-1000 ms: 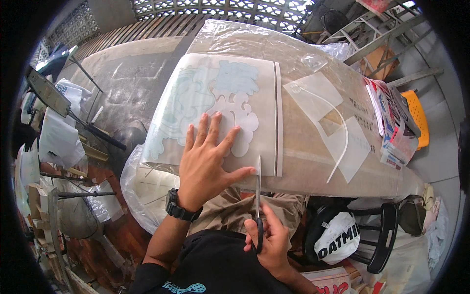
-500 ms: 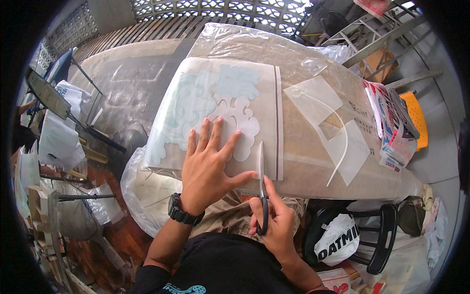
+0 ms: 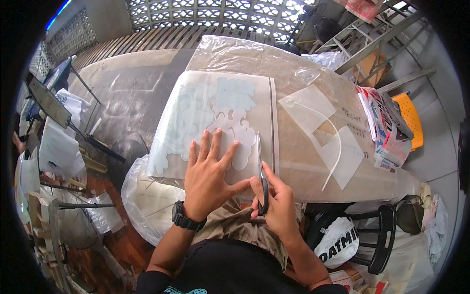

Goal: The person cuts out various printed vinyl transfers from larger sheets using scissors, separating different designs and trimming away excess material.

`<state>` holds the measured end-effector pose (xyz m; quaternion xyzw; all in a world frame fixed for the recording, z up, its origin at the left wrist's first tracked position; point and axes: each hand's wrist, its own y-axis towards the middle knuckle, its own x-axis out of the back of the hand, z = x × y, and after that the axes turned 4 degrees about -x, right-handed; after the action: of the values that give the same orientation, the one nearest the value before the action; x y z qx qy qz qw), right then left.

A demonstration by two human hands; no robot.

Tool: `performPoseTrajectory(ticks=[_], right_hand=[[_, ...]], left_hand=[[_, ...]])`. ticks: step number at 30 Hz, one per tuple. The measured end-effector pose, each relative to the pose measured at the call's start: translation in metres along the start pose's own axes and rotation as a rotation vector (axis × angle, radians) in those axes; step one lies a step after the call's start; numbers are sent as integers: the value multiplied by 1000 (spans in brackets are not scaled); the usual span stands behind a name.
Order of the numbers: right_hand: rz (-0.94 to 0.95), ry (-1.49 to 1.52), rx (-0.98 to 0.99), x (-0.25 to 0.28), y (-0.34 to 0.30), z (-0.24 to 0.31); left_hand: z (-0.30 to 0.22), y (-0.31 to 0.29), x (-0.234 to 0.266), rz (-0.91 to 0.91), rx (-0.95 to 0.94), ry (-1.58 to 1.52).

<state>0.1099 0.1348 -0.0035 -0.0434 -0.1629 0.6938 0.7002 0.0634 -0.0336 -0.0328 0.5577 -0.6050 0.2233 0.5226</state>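
Note:
My left hand [image 3: 208, 169] lies flat with fingers spread on a translucent sheet [image 3: 171, 164], pressing it to the table. Through or on the sheet show pale blue cloud-like shapes [image 3: 236, 93] and a white curly cut-out shape [image 3: 243, 152] by my fingertips. My right hand [image 3: 276, 198] grips black-handled scissors [image 3: 260, 161], fingers wrapped round the handles. Their blades point away from me, along the right side of the white shape. Whether the blades are apart is hard to tell. My left thumb comes close to the scissors.
Right of the sheet lie an angular translucent offcut [image 3: 350, 161] and a thin white curved strip [image 3: 337, 147]. Newspapers [image 3: 387, 120] and a yellow plastic piece [image 3: 410, 120] sit at the table's right edge. A black chair [image 3: 384, 240] stands near right; a ladder [image 3: 377, 41] leans far right.
The scissors have advanced slightly away from me along the white shape's edge. My left hand stays pressed on the sheet. The whole view has shifted a little.

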Motion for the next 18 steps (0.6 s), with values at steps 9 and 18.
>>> performPoseTrajectory(ticks=[9,18], right_hand=[[23,-30,-12,4,25,12],[25,-27,78,4,52,13]], left_hand=[[-1,1,4,4,-16,-11],[-1,1,4,-1,-15,-20]])
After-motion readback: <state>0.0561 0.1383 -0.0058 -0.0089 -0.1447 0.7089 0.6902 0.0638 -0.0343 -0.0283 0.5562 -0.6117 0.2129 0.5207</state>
